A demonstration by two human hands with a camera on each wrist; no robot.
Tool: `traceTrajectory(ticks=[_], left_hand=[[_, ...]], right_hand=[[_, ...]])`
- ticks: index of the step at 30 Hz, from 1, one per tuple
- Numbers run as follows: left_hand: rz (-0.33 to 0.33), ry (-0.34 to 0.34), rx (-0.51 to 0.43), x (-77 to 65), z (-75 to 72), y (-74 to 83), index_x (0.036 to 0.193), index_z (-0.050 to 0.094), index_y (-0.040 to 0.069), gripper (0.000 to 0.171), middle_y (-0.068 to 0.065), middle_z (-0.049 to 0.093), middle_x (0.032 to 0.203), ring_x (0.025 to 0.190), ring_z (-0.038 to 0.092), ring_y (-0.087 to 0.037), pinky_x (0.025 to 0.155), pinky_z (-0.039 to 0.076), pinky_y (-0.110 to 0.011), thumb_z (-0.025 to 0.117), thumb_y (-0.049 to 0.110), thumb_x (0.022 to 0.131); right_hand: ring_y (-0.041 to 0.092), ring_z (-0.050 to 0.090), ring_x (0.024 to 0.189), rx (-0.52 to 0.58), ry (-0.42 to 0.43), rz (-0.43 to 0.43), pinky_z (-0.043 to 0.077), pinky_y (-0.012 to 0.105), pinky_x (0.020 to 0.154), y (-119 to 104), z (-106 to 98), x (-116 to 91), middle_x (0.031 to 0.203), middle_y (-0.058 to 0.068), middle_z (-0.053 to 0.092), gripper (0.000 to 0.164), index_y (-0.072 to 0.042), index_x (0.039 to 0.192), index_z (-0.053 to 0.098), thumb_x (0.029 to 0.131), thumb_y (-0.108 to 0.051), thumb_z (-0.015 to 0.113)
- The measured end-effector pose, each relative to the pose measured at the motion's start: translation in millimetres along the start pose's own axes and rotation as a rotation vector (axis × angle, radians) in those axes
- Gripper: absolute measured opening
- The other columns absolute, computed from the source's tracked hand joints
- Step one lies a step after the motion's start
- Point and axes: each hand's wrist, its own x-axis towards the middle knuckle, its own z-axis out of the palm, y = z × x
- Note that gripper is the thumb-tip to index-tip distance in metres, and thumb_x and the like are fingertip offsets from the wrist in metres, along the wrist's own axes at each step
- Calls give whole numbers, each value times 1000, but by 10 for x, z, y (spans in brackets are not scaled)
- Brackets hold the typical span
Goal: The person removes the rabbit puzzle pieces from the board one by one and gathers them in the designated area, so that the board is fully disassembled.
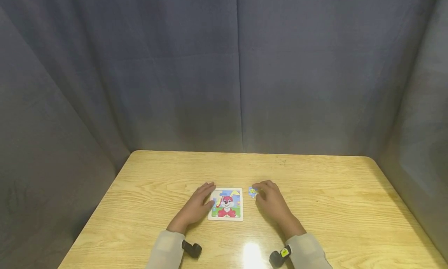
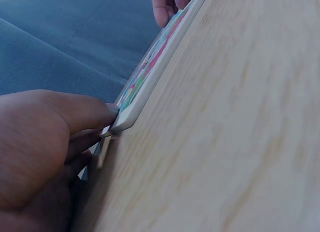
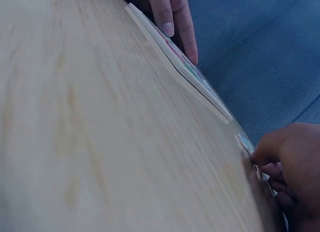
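Observation:
A jigsaw puzzle (image 1: 226, 213) with a white frame and a red cartoon rabbit lies flat on the table. Its upper left shows a pale patch with no picture. My left hand (image 1: 197, 207) rests at the frame's left side, fingers stretched toward its top corner; in the left wrist view the thumb (image 2: 92, 111) touches the edge. Right of the frame, my right hand (image 1: 274, 203) pinches a blue puzzle piece (image 1: 251, 190) with a yellow figure, close to the tabletop. In the right wrist view that piece (image 3: 243, 141) is partly hidden by thumb and fingers.
The wood-grain table (image 1: 336, 199) has rounded far corners. Grey curtains (image 1: 175, 86) hang behind it and along both sides. Both wrists carry black strapped cameras (image 1: 276, 259) beneath light sleeves. A bright glare spot lies on the near tabletop.

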Motion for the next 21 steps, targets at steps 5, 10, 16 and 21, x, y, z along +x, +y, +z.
traceTrajectory(ticks=[5,10,16,21], left_hand=[[2,4,2,-8,0,-16,149,39,7,54,-7,30,157,147,15,-29,116,16,-53,55,19,99],[7,14,3,-19,-8,-30,148,39,7,54,-6,31,157,147,16,-29,117,17,-52,55,19,99],[8,0,-10,-36,-14,-27,149,39,6,54,-7,30,157,147,15,-30,116,17,-53,55,19,99],[15,0,-11,-29,-34,-17,149,38,6,54,-7,29,157,147,14,-30,117,16,-53,55,19,99]], right_hand=[[31,46,122,11,6,5,42,54,102,-15,8,0,123,5,55,32,-10,122,65,91,-9,59],[29,45,123,15,-7,8,42,53,102,-14,27,14,124,3,54,33,-13,124,64,91,-11,58],[28,45,123,14,-5,19,42,53,103,-29,34,3,125,3,54,33,-13,124,64,91,-11,57],[28,45,123,13,-1,7,42,53,103,-43,30,11,125,4,53,33,-12,123,64,91,-11,57]])
